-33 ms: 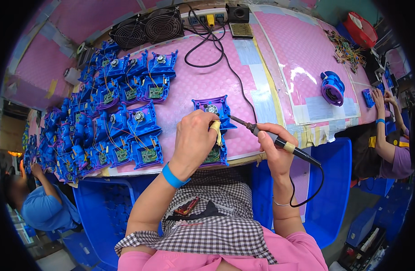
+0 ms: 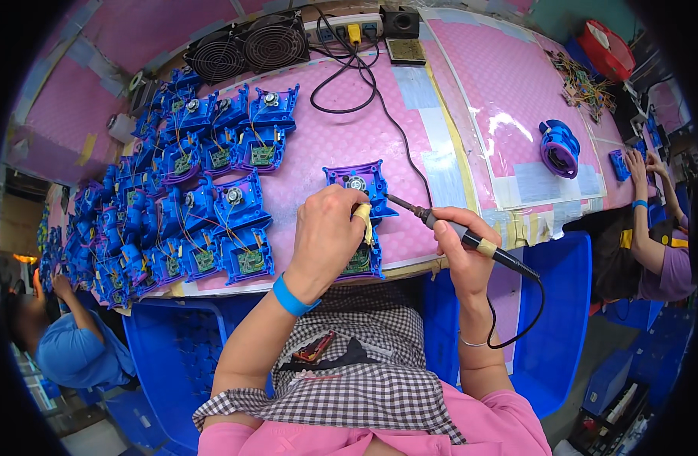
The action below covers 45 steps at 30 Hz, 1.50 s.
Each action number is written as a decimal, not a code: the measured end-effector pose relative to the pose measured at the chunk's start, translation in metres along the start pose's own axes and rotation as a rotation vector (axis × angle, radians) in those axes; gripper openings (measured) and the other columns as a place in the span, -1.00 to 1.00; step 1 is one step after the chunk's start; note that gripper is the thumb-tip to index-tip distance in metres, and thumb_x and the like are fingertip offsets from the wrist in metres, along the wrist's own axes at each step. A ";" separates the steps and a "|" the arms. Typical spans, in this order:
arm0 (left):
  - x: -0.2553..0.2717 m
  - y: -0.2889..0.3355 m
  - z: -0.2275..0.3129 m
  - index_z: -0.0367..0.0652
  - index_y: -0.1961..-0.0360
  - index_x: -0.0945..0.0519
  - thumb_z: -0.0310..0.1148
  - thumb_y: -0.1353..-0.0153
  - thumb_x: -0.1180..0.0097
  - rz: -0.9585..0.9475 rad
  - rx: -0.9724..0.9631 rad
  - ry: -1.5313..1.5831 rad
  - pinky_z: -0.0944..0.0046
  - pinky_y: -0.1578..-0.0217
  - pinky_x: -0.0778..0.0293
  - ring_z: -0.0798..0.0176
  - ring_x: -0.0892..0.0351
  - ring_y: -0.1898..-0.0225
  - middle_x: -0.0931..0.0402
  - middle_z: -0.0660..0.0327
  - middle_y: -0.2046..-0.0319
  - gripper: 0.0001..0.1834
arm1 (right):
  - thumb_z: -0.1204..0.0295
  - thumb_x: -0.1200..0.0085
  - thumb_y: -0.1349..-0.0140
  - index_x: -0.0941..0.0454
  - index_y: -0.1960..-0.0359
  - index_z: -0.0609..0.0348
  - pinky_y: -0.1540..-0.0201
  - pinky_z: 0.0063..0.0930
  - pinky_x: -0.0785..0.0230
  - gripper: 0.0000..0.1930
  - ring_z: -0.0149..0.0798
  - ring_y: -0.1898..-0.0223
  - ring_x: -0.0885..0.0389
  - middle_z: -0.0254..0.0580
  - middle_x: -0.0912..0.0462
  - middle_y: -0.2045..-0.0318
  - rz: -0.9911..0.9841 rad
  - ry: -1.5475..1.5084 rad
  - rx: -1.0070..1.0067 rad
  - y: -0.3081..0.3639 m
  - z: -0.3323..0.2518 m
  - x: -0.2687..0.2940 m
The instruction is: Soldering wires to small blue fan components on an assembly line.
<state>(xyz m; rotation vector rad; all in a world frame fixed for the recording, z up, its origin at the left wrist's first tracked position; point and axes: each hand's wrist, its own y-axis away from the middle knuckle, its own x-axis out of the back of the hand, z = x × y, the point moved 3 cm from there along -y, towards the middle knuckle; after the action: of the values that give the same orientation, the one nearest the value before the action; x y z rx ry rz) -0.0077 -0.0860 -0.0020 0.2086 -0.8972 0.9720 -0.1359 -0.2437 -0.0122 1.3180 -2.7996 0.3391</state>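
Note:
My right hand (image 2: 468,242) is closed round a soldering iron (image 2: 461,235), whose tip points left at a blue plastic housing (image 2: 381,199) on the table in front of me. A round speaker (image 2: 356,185) sits in the housing. My left hand (image 2: 330,232) is over the housing's left side with its fingers pinched together just below the speaker. Something pale yellow (image 2: 365,222) wraps or lies against the fingers; whatever is pinched there is too small to make out. Below my left hand shows part of a green circuit board (image 2: 358,263) in a second blue shell, the rest hidden by the hand.
Rows of similar blue housings with speakers, boards and wires (image 2: 235,201) cover the left of the table. Black fans (image 2: 276,42), a power strip (image 2: 349,30) and the iron's cable (image 2: 404,137) lie beyond. Blue bins (image 2: 554,327) stand below the edge. Co-workers sit at both sides.

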 end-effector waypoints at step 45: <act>0.019 0.016 -0.011 -0.23 0.33 -0.70 -0.49 0.02 -0.28 0.219 0.061 0.098 0.29 0.58 -0.31 0.31 -0.44 0.65 -0.66 0.13 0.43 -0.82 | 0.56 -0.20 -0.07 -0.65 0.31 0.33 0.37 -0.58 -0.37 -0.85 -0.39 0.43 -0.59 -0.16 -0.67 0.42 -0.054 -0.095 0.018 0.004 -0.002 -0.009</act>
<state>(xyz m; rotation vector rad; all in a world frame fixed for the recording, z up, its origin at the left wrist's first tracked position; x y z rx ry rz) -0.0095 -0.0584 0.0015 0.1149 -0.8123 1.2043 -0.1339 -0.2340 -0.0119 1.4478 -2.8368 0.3092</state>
